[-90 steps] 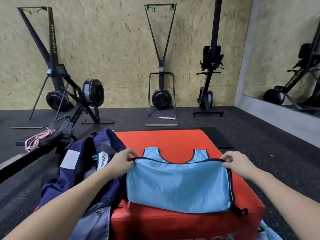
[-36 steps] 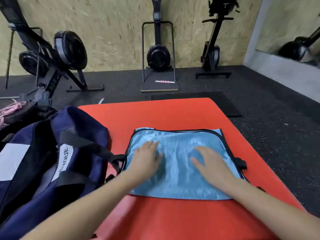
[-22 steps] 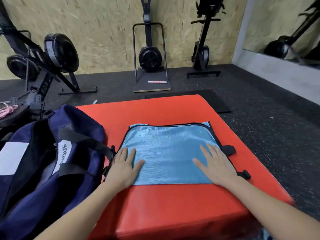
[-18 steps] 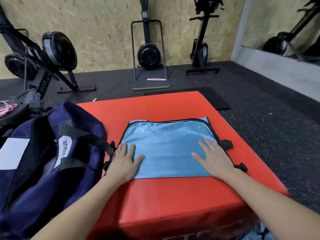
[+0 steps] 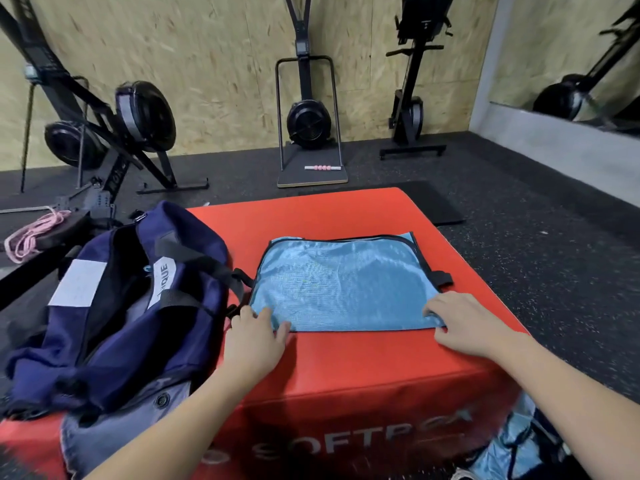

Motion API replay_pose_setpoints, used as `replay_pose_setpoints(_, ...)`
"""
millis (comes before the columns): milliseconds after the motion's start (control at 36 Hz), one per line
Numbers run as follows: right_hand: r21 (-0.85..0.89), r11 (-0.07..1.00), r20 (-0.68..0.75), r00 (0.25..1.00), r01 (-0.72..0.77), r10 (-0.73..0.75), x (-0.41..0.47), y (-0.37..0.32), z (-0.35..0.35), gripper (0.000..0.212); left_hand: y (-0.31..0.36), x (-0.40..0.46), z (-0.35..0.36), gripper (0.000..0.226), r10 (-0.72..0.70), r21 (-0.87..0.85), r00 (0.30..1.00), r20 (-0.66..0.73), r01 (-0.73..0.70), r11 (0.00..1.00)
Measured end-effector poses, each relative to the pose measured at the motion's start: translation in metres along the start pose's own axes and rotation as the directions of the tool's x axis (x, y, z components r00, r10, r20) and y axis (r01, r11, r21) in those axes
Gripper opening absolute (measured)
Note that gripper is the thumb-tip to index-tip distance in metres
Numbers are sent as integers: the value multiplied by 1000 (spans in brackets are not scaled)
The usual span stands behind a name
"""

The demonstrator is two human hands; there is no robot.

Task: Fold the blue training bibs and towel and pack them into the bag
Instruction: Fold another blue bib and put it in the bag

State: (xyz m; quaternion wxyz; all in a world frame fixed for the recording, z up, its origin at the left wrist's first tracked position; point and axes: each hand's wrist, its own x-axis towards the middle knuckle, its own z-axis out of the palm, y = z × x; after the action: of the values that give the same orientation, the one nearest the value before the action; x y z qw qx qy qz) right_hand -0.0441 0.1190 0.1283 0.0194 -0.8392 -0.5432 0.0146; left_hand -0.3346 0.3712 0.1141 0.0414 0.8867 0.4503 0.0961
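A light blue training bib (image 5: 346,285) with black trim lies folded in half on the red soft box (image 5: 346,372). My left hand (image 5: 256,336) is at its near left corner, with the thumb on top of the fabric and the fingers along the edge. At the near right corner my right hand (image 5: 464,322) has its fingers curled over the fabric, which lifts slightly there. The navy bag (image 5: 114,306) stands open at the left, half on the box, right beside the bib. More light blue fabric (image 5: 512,448) lies on the floor at the lower right.
Rowing and ski machines (image 5: 308,123) stand along the wooden back wall. A pink rope (image 5: 33,233) lies on a rower rail at the left. A black mat (image 5: 440,207) lies behind the box. Dark rubber floor surrounds it, with a mirror at the right.
The bib's top half was folded down and smoothed with flat palms. Both hands have since slid back to the near corners, and the fingers now curl onto the fabric.
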Motion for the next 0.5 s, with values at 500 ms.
replay_pose_setpoints(500,-113,992,-154,986,48,-65,18,-27,5,9,22,113,35,68,72,-157,993,90,-58,986)
